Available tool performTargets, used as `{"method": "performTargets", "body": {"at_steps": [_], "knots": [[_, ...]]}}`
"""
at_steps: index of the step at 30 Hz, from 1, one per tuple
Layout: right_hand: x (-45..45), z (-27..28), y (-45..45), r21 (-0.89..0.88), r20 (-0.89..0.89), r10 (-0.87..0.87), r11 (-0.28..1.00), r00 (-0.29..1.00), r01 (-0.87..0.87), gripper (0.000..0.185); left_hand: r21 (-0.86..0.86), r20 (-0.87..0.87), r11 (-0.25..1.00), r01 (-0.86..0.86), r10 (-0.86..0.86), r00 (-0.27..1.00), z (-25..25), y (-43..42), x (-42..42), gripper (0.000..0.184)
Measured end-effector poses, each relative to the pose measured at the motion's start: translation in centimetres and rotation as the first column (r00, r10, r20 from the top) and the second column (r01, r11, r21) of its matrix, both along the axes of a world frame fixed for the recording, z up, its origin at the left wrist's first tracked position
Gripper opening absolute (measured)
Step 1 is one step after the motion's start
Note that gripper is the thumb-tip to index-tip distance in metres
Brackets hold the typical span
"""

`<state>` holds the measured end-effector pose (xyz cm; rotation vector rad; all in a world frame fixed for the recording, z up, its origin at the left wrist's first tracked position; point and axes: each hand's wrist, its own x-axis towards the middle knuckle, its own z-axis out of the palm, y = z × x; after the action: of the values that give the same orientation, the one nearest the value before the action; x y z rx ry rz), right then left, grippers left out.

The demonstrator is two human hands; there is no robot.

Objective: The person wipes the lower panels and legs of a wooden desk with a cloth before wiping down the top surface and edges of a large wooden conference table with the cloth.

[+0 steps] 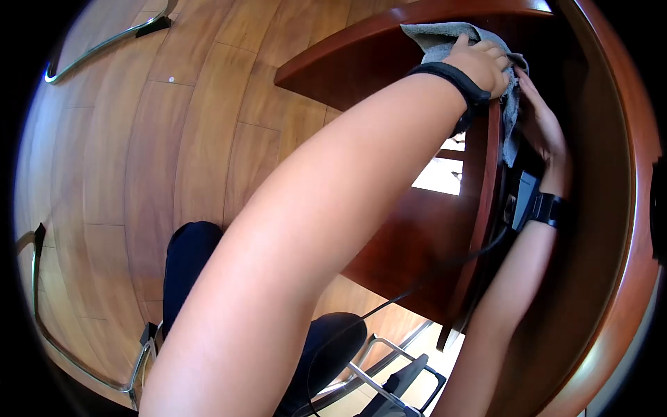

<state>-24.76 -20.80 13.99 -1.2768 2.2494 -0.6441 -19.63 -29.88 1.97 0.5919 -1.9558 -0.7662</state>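
Observation:
A grey cloth point(434, 36) is draped over the upper part of a reddish-brown wooden panel point(490, 160). My left hand point(481, 66), with a black band at the wrist, has its fingers curled on the cloth at the panel's edge. On the panel's right side, inside the dark recess, my right hand point(543, 125) has its fingers stretched upward, the tips at the cloth's right edge. A black watch is on that wrist. Shadow hides part of the right hand's fingers.
A small grey box point(524, 193) sits beside my right wrist, and a black cable point(417, 283) runs from near it toward the lower left. A curved wooden edge point(629, 208) bounds the right side. Metal chair legs point(104, 43) stand on the wooden floor point(156, 153). My knees are below.

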Motion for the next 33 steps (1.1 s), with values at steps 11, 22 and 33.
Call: {"method": "performTargets", "body": {"at_steps": [11,22,33], "knots": [[-4.5,2.0,-2.3,0.078,-0.027,-0.065,0.995,0.998,0.067,0.052,-0.12,0.06,0.993,-0.004,0.012,0.998,1.4,-0.9,-2.3,0.05],[-5.9,2.6,3.1,-0.005,-0.074,0.045,0.999,0.996,-0.045,0.037,-0.353,0.194,0.936,-0.001,0.074,0.978,5.2,4.1,0.3,0.049],[4.6,3.7,14.6,0.211,-0.394,0.212,0.968,0.894,-0.137,0.04,-0.29,-0.167,0.902,0.322,-0.378,0.91,2.3,12.3,8.9,0.043]]}}
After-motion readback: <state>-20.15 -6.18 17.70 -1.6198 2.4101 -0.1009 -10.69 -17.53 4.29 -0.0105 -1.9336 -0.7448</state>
